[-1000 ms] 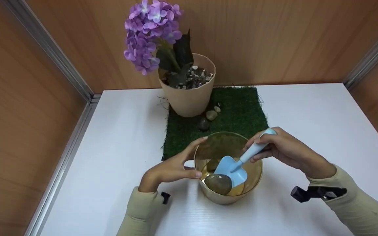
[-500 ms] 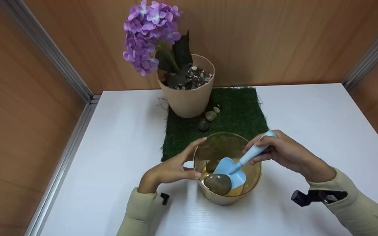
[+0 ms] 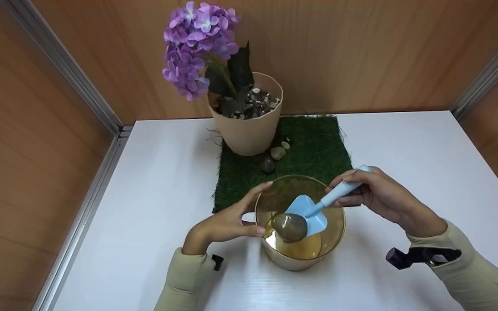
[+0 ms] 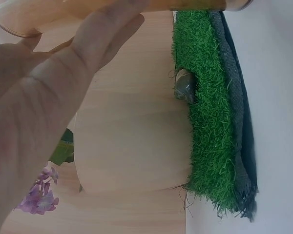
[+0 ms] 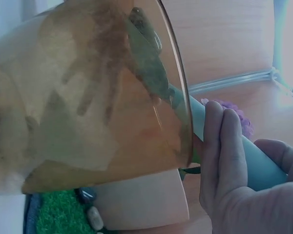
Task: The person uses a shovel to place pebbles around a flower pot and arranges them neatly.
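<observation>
An amber see-through bowl stands on the white table before me. My left hand holds its left side, thumb at the front of the rim and fingers reaching round behind. A light-blue toy shovel slants into the bowl, its handle gripped by my right hand above the right rim. A big glossy brown-grey stone lies on the left part of the shovel's blade and hides some of it. Through the bowl wall, the right wrist view shows the blade raised near the rim.
Behind the bowl lies a square of artificial grass, with a beige pot of purple flowers on it. Several small pebbles sit beside the pot. Wooden panels enclose the back and sides.
The shovel has risen inside the bowl, lifting the stone up and slightly away from me. My right hand has moved a little up and right. My left hand stays on the bowl.
</observation>
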Demonstrator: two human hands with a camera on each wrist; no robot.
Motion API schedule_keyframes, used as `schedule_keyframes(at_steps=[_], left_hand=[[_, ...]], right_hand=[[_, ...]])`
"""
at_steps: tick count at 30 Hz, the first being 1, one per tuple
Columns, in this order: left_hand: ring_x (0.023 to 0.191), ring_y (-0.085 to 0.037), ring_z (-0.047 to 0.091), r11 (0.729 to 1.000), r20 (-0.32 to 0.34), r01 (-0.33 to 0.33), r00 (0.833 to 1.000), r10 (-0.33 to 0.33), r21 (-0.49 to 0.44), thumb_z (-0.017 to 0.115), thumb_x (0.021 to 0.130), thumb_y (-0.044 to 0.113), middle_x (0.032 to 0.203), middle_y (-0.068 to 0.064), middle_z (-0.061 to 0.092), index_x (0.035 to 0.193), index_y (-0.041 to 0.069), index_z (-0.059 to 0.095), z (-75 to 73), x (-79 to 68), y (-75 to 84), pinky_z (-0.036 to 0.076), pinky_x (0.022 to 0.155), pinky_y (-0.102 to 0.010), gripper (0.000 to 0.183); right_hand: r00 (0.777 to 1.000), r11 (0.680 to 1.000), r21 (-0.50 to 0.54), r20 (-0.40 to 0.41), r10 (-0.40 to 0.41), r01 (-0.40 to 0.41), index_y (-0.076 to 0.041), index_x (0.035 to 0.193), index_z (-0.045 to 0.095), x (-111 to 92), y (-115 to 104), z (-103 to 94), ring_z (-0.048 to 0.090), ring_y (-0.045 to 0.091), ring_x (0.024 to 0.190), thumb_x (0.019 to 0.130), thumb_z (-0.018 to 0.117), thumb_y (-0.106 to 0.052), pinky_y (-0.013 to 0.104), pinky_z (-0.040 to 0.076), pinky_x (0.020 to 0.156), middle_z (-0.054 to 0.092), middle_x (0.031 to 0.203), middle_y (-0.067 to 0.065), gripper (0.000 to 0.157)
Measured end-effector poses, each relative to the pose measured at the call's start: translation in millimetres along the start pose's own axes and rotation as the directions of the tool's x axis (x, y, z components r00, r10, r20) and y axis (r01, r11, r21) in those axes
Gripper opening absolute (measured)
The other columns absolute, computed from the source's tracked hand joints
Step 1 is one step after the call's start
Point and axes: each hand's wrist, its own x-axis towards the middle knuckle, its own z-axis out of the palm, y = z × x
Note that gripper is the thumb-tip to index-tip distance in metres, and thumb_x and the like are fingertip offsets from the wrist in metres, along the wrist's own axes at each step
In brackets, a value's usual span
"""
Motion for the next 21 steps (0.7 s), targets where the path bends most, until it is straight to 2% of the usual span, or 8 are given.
schedule_keyframes(at_steps=[7,11,16,21], left_hand=[[0.128,-0.016,0.037,1.0,0.01,0.009,1.0,-0.009,-0.012,0.067,0.078,0.055,0.146,0.011,0.03,0.146,0.043,0.008,0.3,-0.9,0.9,0.04,0.092,-0.05,0.091],[0.129,-0.018,0.037,1.0,0.008,0.01,1.0,-0.01,0.002,0.066,0.077,0.057,0.145,0.011,0.031,0.146,0.044,0.007,0.4,-1.1,1.4,0.039,0.092,-0.052,0.092],[0.131,-0.025,0.035,1.0,0.009,-0.002,1.0,0.002,0.011,0.065,0.077,0.059,0.147,0.005,0.03,0.146,0.043,0.007,0.3,-0.7,1.7,0.036,0.093,-0.057,0.092],[0.13,-0.024,0.035,1.0,0.002,0.003,1.0,-0.003,0.019,0.064,0.077,0.06,0.147,0.005,0.03,0.146,0.044,0.007,0.5,-0.8,1.2,0.036,0.094,-0.056,0.091]], right_hand=[[0.995,0.994,0.058,-0.025,-0.093,0.095,0.014,0.106,0.062,0,-13,-11.5,0.066,0.03,0.089,0.098,0.038,-0.004,0.034,0.051,0.077,0.063,0.104,0.022,0.03],[0.993,0.99,0.09,-0.062,-0.104,0.11,0.014,0.105,0.062,1,-21,-19.7,0.066,0.031,0.087,0.098,0.038,-0.003,0.035,0.05,0.077,0.063,0.104,0.023,0.029],[0.986,0.986,0.125,-0.133,-0.096,0.113,0.014,0.104,0.061,4,-31,-32.2,0.066,0.031,0.088,0.098,0.041,-0.005,0.035,0.05,0.079,0.063,0.104,0.024,0.029],[0.976,0.977,0.166,-0.194,-0.103,0.136,0.014,0.105,0.061,10,-38,-48.4,0.066,0.032,0.087,0.099,0.042,-0.008,0.034,0.049,0.079,0.062,0.105,0.022,0.03]])
